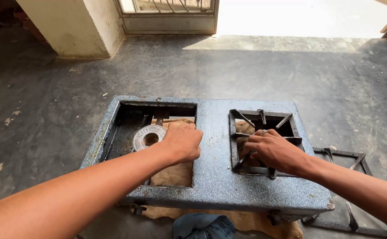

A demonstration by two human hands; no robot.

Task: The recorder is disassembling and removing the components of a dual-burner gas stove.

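Observation:
A worn blue two-burner gas stove body (213,146) lies on the floor over a piece of burlap (171,175). My left hand (182,140) grips the right edge of the left burner opening, beside a round metal burner ring (148,136) inside it. My right hand (273,150) rests on the black pan-support grate (264,121) seated in the right opening, fingers curled over its bars.
A second black grate (346,186) lies on the floor to the right of the stove. A blue cloth (202,226) sits at the stove's near edge. The concrete floor (47,115) runs to a pillar (80,26) and a bright doorway (291,17).

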